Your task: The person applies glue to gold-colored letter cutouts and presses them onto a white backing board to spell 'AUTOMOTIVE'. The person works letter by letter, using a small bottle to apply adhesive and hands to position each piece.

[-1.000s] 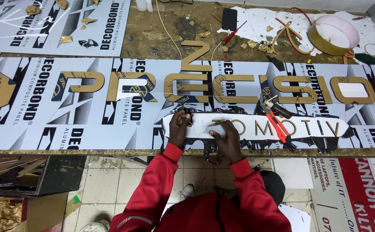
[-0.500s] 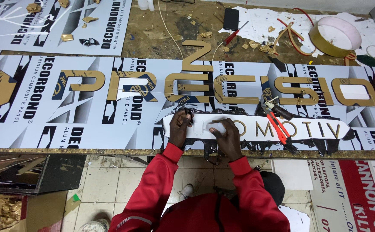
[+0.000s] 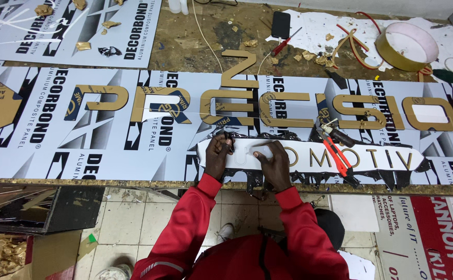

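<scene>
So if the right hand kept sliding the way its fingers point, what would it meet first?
Probably the large gold letters just beyond the white strip that the right hand is pressing on; its fingers point up the board and slightly left. Depth is hard to judge.

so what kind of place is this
Most likely a sign-making workshop: large gold cut-out letters lie on printed composite panels across a workbench, and both hands press on a white sign strip.

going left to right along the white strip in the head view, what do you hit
left hand → right hand → small gold letters on the white strip, with red-handled pliers lying across them → the strip's pointed right end
</scene>
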